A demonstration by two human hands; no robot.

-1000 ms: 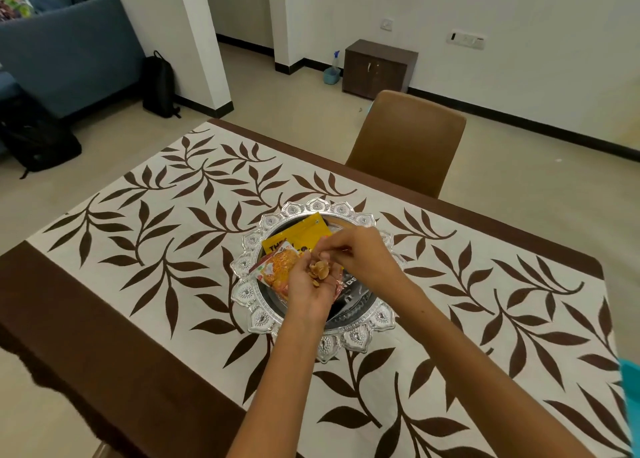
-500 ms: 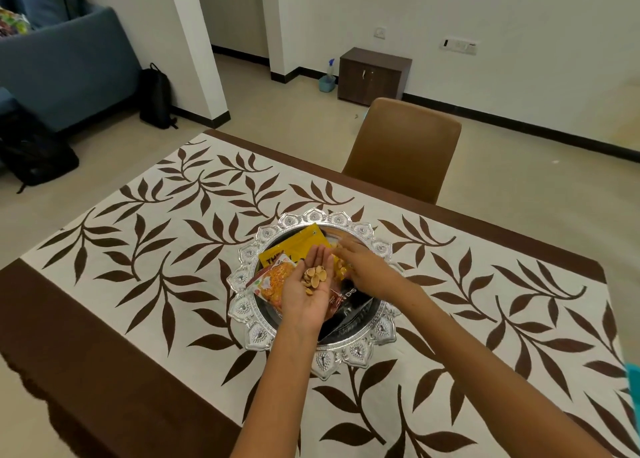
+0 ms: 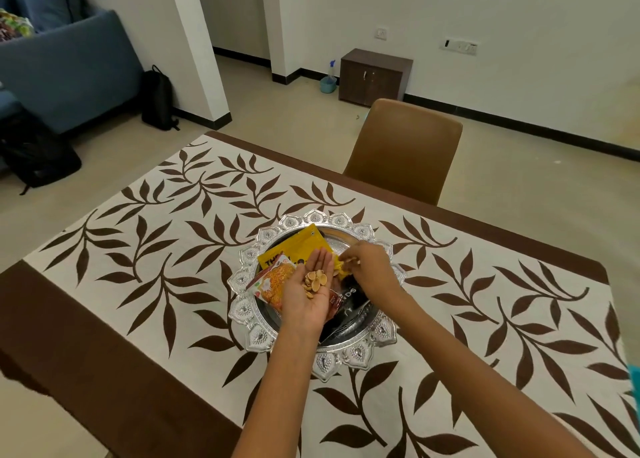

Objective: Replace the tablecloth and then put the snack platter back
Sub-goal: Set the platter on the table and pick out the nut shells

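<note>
The snack platter [image 3: 313,348] sits mid-table on the leaf-print tablecloth [image 3: 145,250]. The left hand [image 3: 308,293] lies flat, palm up, cupping shells [image 3: 316,281]; the right hand [image 3: 369,270] pinches something small above the packets [image 3: 294,246], likely clearing debris.

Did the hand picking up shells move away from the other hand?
Yes. The right hand moved off the left hand, rightward toward the silver platter rim.

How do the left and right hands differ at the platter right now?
The left hand lies palm up, flat, carrying loose shells; the right hand faces down, fingertips pinching something small. The left hand is nearer the person, the right reaches farther in. Both hang over the silver platter.
</note>
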